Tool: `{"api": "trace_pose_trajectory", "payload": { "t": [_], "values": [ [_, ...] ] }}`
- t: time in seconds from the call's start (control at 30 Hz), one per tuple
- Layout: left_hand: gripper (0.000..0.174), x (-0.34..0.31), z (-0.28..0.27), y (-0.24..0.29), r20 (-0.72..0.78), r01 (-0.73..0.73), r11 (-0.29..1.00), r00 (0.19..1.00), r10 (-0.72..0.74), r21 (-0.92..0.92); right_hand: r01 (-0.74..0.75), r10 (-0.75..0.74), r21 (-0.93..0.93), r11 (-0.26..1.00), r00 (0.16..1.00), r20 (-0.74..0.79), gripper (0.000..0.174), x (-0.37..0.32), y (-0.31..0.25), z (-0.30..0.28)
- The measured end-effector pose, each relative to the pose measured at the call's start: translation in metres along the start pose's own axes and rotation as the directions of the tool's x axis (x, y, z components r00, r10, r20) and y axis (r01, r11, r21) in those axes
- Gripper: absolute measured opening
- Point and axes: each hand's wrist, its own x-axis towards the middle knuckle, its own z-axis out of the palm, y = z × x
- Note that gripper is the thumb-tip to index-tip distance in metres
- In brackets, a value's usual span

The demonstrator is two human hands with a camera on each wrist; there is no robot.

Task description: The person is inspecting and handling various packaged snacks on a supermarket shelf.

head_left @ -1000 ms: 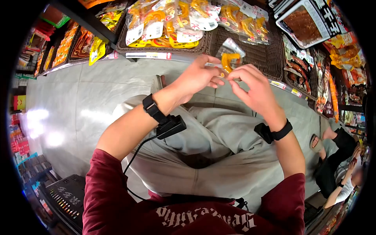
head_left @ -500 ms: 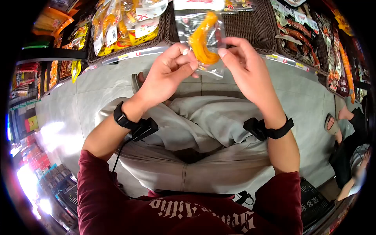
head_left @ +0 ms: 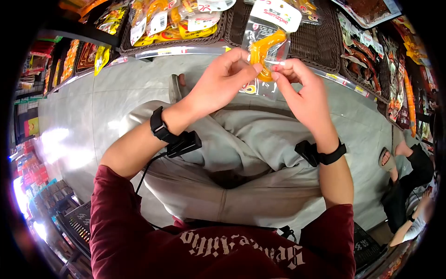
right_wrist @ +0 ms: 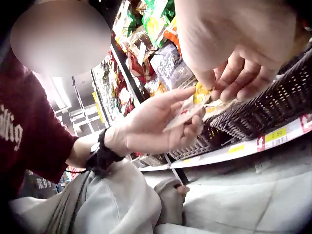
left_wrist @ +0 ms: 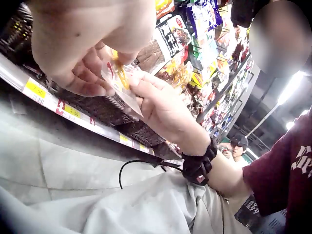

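A clear plastic snack packet (head_left: 271, 44) with a white printed header and a curved yellow-orange piece of food inside is held up between both hands. My left hand (head_left: 223, 79) pinches its left side, thumb across the front near the food's lower end. At the right edge, my right hand (head_left: 304, 88) pinches the film between thumb and fingers. The left wrist view shows the packet (left_wrist: 121, 85) edge-on, its lower end toward my body. Seen from the right wrist, the left hand's fingers curl behind the packet (right_wrist: 187, 112).
Beyond the hands, a shelf of wicker baskets (head_left: 320, 49) holds similar packets (head_left: 162, 23) at left and dark packaged snacks (head_left: 360, 56) at right. Price labels line the shelf edge (head_left: 341, 79). Another person (head_left: 409, 181) is at the far right. Black crates (head_left: 76, 221) stand behind.
The packet first tilted away, low in the hands, then came up to face the camera. Now it leans right, with both hands shifted slightly right in view since half a second ago.
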Motion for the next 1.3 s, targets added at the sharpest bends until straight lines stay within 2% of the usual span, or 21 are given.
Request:
{"api": "trace_pose_trajectory", "payload": {
  "t": [0.1,0.17,0.27,0.47,0.53,0.57,0.63,0.67,0.73,0.77,0.83,0.87,0.93,1.0,1.03,1.07,1.1,1.13,1.17,1.23,1.3],
  "values": [
    [0.018,-0.002,0.000,0.007,-0.042,-0.023,1.000,0.999,0.023,0.020,-0.059,0.059,0.111,0.992,0.998,0.004,0.015,0.000,0.002,0.009],
    [0.017,-0.004,-0.001,0.012,-0.081,-0.038,0.999,0.996,0.037,-0.008,-0.135,0.113,0.318,0.938,0.990,0.086,0.014,0.000,-0.003,0.013],
    [0.016,-0.007,-0.004,0.021,-0.081,-0.047,0.999,0.996,0.048,0.010,-0.228,0.198,0.434,0.872,0.973,0.115,0.012,0.001,-0.002,0.011],
    [0.014,-0.005,0.010,0.030,-0.104,-0.185,0.965,0.980,0.168,-0.187,-0.109,0.122,0.410,0.906,0.993,-0.006,0.010,0.005,-0.029,-0.013],
    [0.011,-0.007,0.001,0.022,-0.027,-0.252,0.968,0.967,0.252,-0.003,-0.067,0.097,0.354,0.933,0.993,-0.068,0.010,0.002,-0.029,-0.016],
    [0.011,-0.007,0.000,0.019,-0.021,-0.243,0.970,0.970,0.243,-0.005,-0.075,0.107,0.358,0.931,0.992,-0.072,0.010,0.002,-0.024,-0.018],
    [0.009,-0.008,-0.002,0.015,-0.027,-0.087,0.996,0.996,0.087,0.003,0.059,-0.047,0.077,0.995,0.987,-0.155,0.010,0.002,-0.011,-0.021],
    [0.009,-0.008,-0.005,0.016,-0.023,-0.079,0.997,0.997,0.079,0.004,0.052,-0.039,0.082,0.995,0.987,-0.159,0.010,0.001,-0.011,-0.022],
    [0.010,-0.007,-0.009,0.021,0.082,0.008,0.984,0.996,-0.023,0.179,0.097,-0.139,-0.185,0.978,0.963,-0.231,0.012,0.001,-0.015,-0.026],
    [0.010,-0.006,-0.007,0.019,0.086,0.010,0.983,0.996,-0.026,0.183,0.095,-0.137,-0.182,0.979,0.962,-0.236,0.012,0.001,-0.016,-0.027],
    [0.022,-0.004,-0.003,0.014,0.152,0.002,0.998,0.988,0.009,-0.069,0.064,-0.141,-0.289,0.955,0.957,-0.254,0.015,0.001,-0.017,-0.029],
    [0.022,-0.005,-0.002,0.016,0.155,-0.002,0.998,0.988,0.012,-0.067,0.066,-0.145,-0.291,0.955,0.955,-0.258,0.015,0.001,-0.017,-0.028],
    [0.040,-0.007,-0.002,0.024,0.208,0.066,0.979,0.978,-0.025,-0.193,0.034,-0.124,-0.280,0.959,0.943,-0.308,0.015,0.001,-0.018,-0.025],
    [0.048,-0.008,-0.001,0.041,0.159,0.072,0.989,0.986,-0.051,-0.129,0.069,-0.158,-0.301,0.951,0.946,-0.283,0.017,0.003,-0.012,-0.028],
    [0.049,-0.004,-0.006,0.031,0.202,0.101,0.952,0.979,-0.042,-0.289,0.097,-0.184,-0.317,0.943,0.948,-0.258,0.019,0.004,-0.008,-0.028],
    [0.048,-0.002,-0.012,0.025,0.206,0.096,0.946,0.978,-0.032,-0.308,0.108,-0.197,-0.322,0.941,0.946,-0.258,0.019,0.006,-0.004,-0.023],
    [0.046,0.000,-0.013,0.022,0.211,0.095,0.938,0.977,-0.024,-0.334,0.056,-0.069,-0.056,0.997,0.959,-0.275,0.021,0.006,0.000,-0.017],
    [0.044,0.001,-0.014,0.020,0.216,0.095,0.928,0.976,-0.016,-0.360,-0.003,0.059,0.214,0.977,0.966,-0.253,0.024,0.006,0.004,-0.012],
    [0.044,-0.001,-0.014,0.019,0.212,0.083,0.930,0.977,-0.005,-0.359,-0.007,0.067,0.274,0.962,0.976,-0.209,0.026,0.005,0.006,-0.010],
    [0.039,-0.006,-0.006,0.023,0.154,0.006,1.000,0.988,-0.005,-0.008,-0.021,0.084,0.314,0.949,0.978,-0.189,0.027,0.003,0.003,-0.008],
    [0.038,-0.009,-0.001,0.018,0.118,0.015,0.996,0.993,-0.005,-0.090,-0.061,0.125,0.354,0.933,0.979,-0.161,0.028,0.000,0.002,-0.007]
  ]
}}
